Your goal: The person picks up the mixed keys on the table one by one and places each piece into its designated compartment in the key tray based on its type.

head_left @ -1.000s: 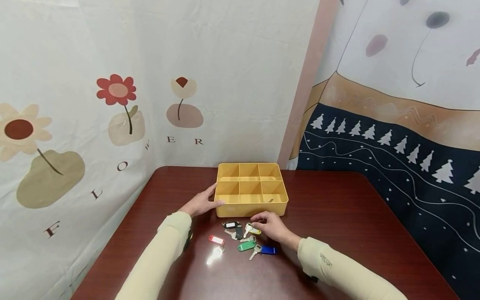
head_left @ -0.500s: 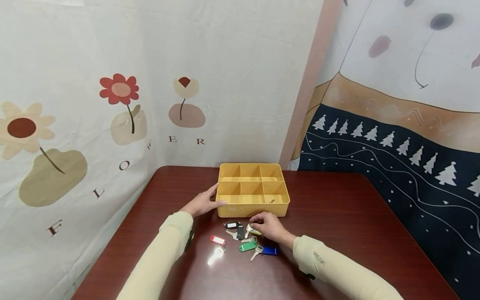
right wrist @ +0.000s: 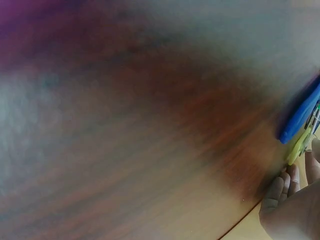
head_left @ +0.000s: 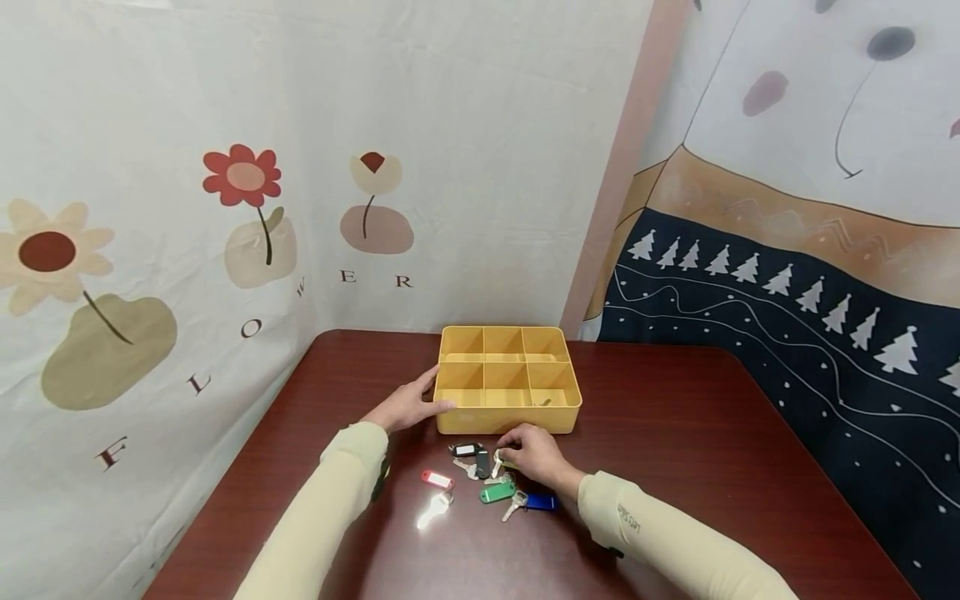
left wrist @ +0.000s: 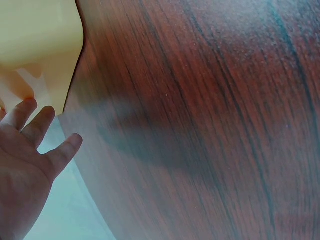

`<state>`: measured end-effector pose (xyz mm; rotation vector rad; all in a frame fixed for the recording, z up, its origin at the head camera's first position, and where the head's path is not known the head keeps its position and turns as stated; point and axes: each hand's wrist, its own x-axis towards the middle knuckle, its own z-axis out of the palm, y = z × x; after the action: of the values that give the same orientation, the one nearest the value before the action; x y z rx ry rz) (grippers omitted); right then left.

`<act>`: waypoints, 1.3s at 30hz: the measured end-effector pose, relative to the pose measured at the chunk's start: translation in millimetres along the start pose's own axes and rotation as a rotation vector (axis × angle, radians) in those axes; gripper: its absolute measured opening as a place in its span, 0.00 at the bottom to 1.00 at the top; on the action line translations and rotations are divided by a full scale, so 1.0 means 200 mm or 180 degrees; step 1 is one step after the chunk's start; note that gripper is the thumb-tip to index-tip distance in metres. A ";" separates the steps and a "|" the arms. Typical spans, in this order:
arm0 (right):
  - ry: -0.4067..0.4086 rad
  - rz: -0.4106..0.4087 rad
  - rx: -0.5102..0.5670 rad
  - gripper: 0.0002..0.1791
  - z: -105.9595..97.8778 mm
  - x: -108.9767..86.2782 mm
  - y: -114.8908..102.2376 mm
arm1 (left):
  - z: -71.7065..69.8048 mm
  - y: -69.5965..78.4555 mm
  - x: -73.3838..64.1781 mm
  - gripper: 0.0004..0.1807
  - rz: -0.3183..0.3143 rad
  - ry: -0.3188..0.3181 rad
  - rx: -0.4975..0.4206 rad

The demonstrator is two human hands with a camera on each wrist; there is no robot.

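My left hand (head_left: 405,407) rests on the left side of a yellow six-compartment box (head_left: 506,422), thumb at its front rim; in the left wrist view its fingers (left wrist: 65,152) look spread and straight. In front of the box, my right hand (head_left: 537,454) pinches a key with a yellow tag (right wrist: 300,146), mostly covered by thumb and fingers in the head view. The silver key (head_left: 497,463) shows left of the fingertips. Close by lie a green key tag (head_left: 497,492), a blue key tag (head_left: 541,502) and dark key tags (head_left: 482,464) with keys.
A red key tag (head_left: 437,479) lies farther left, its key (head_left: 433,510) bright with glare. A small item (head_left: 542,403) sits in the box's front right compartment. The brown table (head_left: 675,433) meets printed cloth walls behind.
My right hand has moved slightly left and its fingers have closed over the yellow tag, which is now more covered. The left hand stays on the box. The head view shifts slightly.
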<state>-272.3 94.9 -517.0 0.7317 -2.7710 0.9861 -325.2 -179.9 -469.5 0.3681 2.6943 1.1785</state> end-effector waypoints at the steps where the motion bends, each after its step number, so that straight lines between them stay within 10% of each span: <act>1: 0.0012 -0.0005 -0.0002 0.02 0.00 0.00 0.00 | 0.00 0.00 0.00 0.52 0.0005 -0.0001 0.0003; 22: 0.0095 -0.0293 0.0149 0.05 -0.06 -0.02 0.03 | -0.01 0.00 0.01 0.53 -0.0064 -0.0062 -0.0035; 39: 0.0490 0.0052 0.0716 0.06 -0.17 -0.01 -0.01 | -0.01 0.00 0.01 0.53 -0.0063 -0.0095 0.0066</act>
<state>-271.8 116.0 -490.2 0.6306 -2.5662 1.3138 -327.0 -181.1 -468.4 0.3583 2.6804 1.1314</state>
